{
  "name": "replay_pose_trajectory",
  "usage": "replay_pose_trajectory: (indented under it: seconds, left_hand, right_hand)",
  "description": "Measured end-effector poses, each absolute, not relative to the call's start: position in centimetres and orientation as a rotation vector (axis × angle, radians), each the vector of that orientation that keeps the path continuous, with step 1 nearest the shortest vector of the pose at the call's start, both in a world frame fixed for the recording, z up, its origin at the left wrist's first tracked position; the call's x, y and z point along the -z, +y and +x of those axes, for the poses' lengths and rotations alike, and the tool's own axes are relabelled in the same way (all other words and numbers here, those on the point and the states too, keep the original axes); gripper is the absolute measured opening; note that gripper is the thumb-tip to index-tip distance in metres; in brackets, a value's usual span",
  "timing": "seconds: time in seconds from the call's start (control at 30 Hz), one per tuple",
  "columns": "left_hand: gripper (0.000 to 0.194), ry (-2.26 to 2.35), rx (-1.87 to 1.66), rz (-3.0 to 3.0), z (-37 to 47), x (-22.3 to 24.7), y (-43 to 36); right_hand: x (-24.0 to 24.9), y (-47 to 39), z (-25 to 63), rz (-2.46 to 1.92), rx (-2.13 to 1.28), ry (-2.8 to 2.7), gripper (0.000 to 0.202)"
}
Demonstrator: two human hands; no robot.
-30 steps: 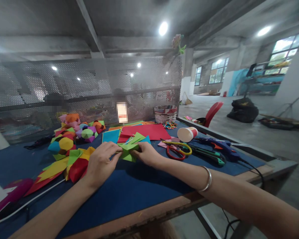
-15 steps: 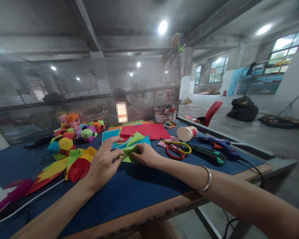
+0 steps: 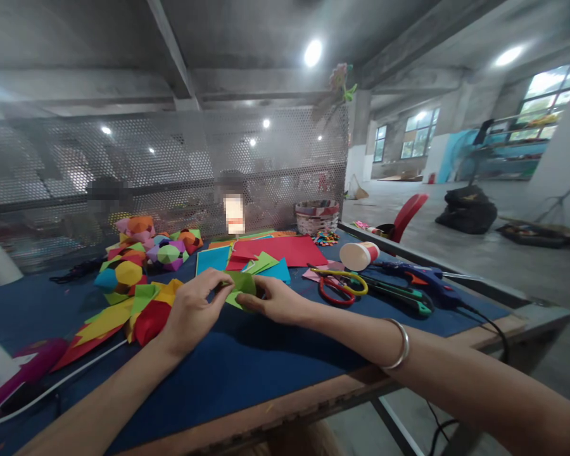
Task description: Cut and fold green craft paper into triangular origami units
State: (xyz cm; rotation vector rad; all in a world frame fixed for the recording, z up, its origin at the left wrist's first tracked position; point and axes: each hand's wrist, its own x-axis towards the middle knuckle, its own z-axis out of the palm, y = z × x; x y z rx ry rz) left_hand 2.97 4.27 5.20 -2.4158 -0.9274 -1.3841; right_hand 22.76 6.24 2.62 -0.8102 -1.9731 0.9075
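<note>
A small piece of green paper (image 3: 241, 290) is held up between both hands, just above the blue tabletop (image 3: 247, 373). My left hand (image 3: 197, 303) pinches its left edge between thumb and fingers. On the other side, my right hand (image 3: 276, 301) grips the right part, its thumb in front of the sheet. Behind them lie more light green pieces (image 3: 265, 262), a blue sheet (image 3: 280, 271) and a large red sheet (image 3: 292, 251). Folded green, yellow and red paper shapes (image 3: 152, 320) rest close to the left of my left hand.
Scissors (image 3: 339, 291), a green-black utility knife (image 3: 403, 297), a blue glue gun (image 3: 422, 278) and a tipped paper cup (image 3: 358, 255) lie at right. Coloured paper balls (image 3: 128, 275) and a purple tool (image 3: 23, 373) with a white cord are left. A basket (image 3: 317, 217) stands behind.
The green paper has been turned and lifted slightly, showing a darker face. My left fingers have closed in on its edge. The right hand has shifted a little.
</note>
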Motion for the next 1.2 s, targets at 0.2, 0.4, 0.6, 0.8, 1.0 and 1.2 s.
replay_pose_trajectory:
  seconds: [0.2, 0.4, 0.6, 0.8, 1.0, 1.2]
  left_hand:
    - [0.035, -1.239, 1.605, -2.336, 3.1, -5.3, 4.1]
    - [0.038, -1.394, 1.706, -2.423, 3.5, -5.3, 4.0]
    - [0.030, -1.507, 1.712, -2.543, 4.2, -5.4, 3.4]
    - [0.029, -1.684, 1.705, -2.769, 4.8, -5.2, 3.5]
    - [0.032, -1.893, 1.623, -2.943, 4.2, -4.8, 4.2]
    - [0.025, -2.020, 1.524, -3.028, 4.1, -4.2, 4.5]
  right_hand:
    - [-3.3, 5.3, 22.4, -0.721, -1.171, -1.884, 0.031]
    - [-3.3, 5.6, 22.2, -0.785, -1.291, -1.742, 0.017]
    - [-3.5, 6.0, 22.1, -0.831, -1.212, -1.634, 0.010]
    - [-3.9, 5.9, 22.5, -0.858, -1.125, -1.600, 0.013]
    - [-3.8, 5.8, 22.4, -0.896, -1.097, -1.601, 0.015]
    - [-3.5, 5.9, 22.4, -0.944, -1.108, -1.619, 0.011]
